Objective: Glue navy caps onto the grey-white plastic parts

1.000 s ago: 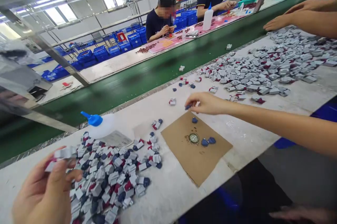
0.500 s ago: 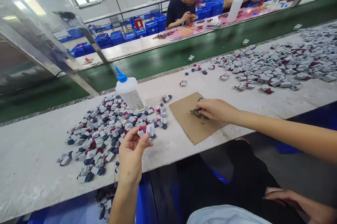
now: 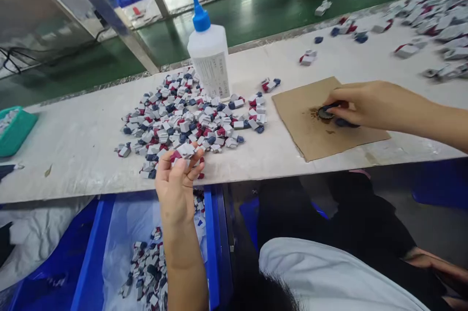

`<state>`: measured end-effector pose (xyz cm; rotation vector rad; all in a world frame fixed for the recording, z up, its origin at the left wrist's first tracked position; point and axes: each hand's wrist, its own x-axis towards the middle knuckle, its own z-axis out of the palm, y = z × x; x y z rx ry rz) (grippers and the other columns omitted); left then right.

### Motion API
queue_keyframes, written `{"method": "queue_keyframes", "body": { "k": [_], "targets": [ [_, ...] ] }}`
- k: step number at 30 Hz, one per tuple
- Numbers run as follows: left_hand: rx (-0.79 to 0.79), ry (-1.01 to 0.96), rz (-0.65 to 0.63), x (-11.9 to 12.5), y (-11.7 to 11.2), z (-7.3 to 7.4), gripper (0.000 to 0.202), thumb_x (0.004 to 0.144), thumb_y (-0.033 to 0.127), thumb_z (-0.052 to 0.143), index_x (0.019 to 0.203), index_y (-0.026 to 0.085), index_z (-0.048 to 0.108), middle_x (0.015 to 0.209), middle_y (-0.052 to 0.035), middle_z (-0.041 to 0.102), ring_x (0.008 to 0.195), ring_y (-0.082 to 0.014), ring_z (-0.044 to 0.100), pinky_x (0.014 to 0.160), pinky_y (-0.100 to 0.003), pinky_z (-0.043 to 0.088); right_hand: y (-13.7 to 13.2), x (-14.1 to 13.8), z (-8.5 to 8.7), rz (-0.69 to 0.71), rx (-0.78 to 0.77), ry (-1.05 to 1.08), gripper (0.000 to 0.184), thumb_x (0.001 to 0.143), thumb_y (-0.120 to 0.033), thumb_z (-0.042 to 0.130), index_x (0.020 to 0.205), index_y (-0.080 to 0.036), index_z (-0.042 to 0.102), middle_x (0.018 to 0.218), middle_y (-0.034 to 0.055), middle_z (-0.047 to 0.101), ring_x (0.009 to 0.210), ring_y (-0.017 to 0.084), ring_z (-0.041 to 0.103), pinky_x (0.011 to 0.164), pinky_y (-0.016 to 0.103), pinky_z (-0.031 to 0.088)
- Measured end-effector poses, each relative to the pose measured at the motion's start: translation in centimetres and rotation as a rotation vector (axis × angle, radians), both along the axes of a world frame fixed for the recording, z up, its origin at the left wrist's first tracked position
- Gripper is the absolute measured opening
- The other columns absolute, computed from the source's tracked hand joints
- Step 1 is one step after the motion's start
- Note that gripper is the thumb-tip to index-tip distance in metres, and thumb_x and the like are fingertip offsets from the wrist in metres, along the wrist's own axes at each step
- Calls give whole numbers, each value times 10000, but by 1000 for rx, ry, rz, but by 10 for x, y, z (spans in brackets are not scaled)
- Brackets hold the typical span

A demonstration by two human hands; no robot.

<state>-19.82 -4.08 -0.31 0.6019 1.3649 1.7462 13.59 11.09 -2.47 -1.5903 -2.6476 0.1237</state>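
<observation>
My left hand (image 3: 177,179) pinches a small grey-and-dark-red plastic piece (image 3: 185,151) just above the table's front edge. Behind it spreads a pile (image 3: 175,121) of similar grey pieces with red and navy parts. My right hand (image 3: 369,104) is closed over a brown cardboard square (image 3: 303,121), its fingers on a dark blue piece (image 3: 345,123) that is partly hidden. Right at those fingertips is a small dark round cap-like thing (image 3: 325,113), with a brown stain around it on the cardboard.
A white squeeze bottle (image 3: 210,60) with a blue nozzle stands behind the pile. A green conveyor belt (image 3: 252,18) runs along the back. More grey pieces (image 3: 446,28) lie at right. Below the table is a blue bin (image 3: 91,252); a green basket (image 3: 16,130) sits far left.
The view has swung down and left, bringing the bin and green basket into sight. My left hand still holds its piece, now turned; my right hand stays at the cardboard.
</observation>
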Motion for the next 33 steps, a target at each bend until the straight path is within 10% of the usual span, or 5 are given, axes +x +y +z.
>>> {"method": "queue_keyframes", "body": {
  "k": [9, 14, 17, 22, 33],
  "targets": [
    [-93, -162, -131, 35, -20, -20, 163, 765, 340, 581, 873, 242, 507, 661, 43, 608, 462, -66, 517, 473, -200, 489, 4, 0, 5, 17, -11, 115, 71, 726, -249, 621, 788, -216, 634, 698, -5, 665, 529, 103, 535, 504, 231, 375],
    [-165, -288, -232, 79, -25, -28, 193, 782, 366, 597, 931, 248, 562, 870, 0, 639, 753, -128, 631, 551, -215, 534, -35, -14, 32, -18, 35, 509, 194, 779, -371, 546, 886, -246, 648, 763, 22, 675, 589, 144, 592, 532, 279, 471],
    [-173, -273, -301, 93, -22, -23, 191, 790, 346, 594, 944, 233, 588, 1097, -44, 615, 943, -179, 624, 615, -233, 552, -70, -35, 44, -69, -109, 790, 167, 765, -376, 610, 907, -296, 643, 846, -1, 679, 679, 155, 629, 601, 273, 521],
    [-186, -302, -324, 108, -11, -10, 238, 734, 324, 665, 925, 218, 573, 877, -28, 652, 737, -133, 644, 568, -199, 527, -103, -63, 53, -125, -515, 1143, 181, 729, -372, 654, 863, -252, 635, 772, 20, 659, 667, 167, 637, 586, 276, 548],
    [-99, -262, -412, 127, 2, 1, 39, 833, 239, 502, 800, 220, 513, 697, 45, 482, 470, -38, 430, 358, -117, 275, -110, -57, 60, -325, -798, 1321, 266, 716, -379, 671, 861, -170, 596, 576, -14, 531, 523, 98, 517, 421, 186, 424]
  ]
}}
